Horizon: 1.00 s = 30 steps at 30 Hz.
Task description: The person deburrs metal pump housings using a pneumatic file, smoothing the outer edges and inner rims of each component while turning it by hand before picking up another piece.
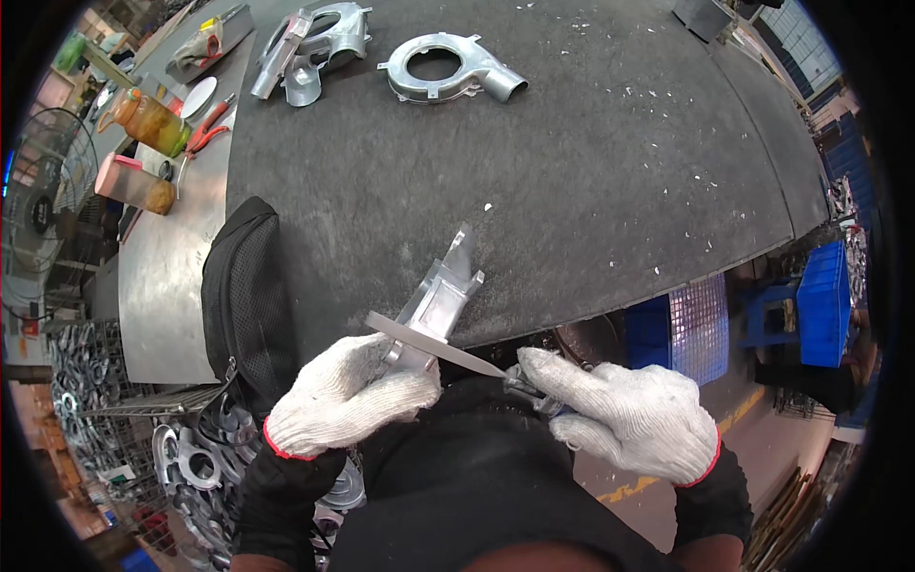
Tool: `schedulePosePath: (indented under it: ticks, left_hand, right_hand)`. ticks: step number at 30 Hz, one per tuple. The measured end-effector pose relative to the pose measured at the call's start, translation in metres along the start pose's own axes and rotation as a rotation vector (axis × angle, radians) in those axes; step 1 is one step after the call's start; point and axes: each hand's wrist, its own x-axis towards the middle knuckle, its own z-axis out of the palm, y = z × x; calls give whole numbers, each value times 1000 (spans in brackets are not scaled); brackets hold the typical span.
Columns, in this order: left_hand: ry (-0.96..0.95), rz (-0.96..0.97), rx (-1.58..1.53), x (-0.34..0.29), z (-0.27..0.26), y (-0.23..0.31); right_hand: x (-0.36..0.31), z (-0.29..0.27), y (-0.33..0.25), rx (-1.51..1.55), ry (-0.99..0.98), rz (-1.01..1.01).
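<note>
One white-knit-gloved left hand (355, 393) clasping a silver, angular cast-metal part (440, 300), its near end hidden in the grip, white-gloved right hand (624, 415) gripping a flat grey metal blade (437, 347) crossing that part, its handle end partly covered, dark matte tabletop (610, 191) beyond both grips

A broad stretch of dark tabletop (591, 200) lies open ahead and to the right — a hand could pass there over scattered pale chips. At the far side, a round metal blower housing (466, 71) and a cluster of similar housings (303, 52) stand in the way. A black mesh pouch (253, 296) blocks the near left. Nearest, a flat file (438, 346) crosses a metal casting (440, 297) — barring the gap between left glove (353, 396) and right glove (634, 415).
</note>
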Motion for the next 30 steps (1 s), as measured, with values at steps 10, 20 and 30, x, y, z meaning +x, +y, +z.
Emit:
schedulePosePath:
  ticks: [10,20,30]
  left_hand:
    - [-3,3,43,1,3,-4]
    - [51,16,729,2,28,10]
    - [18,23,450,12,39,27]
  right_hand:
    - [-1,-2,20,391,-127,-44]
    - [-1,-1,38,946,-545,111]
    - [-24,28,17,-274,396,-26]
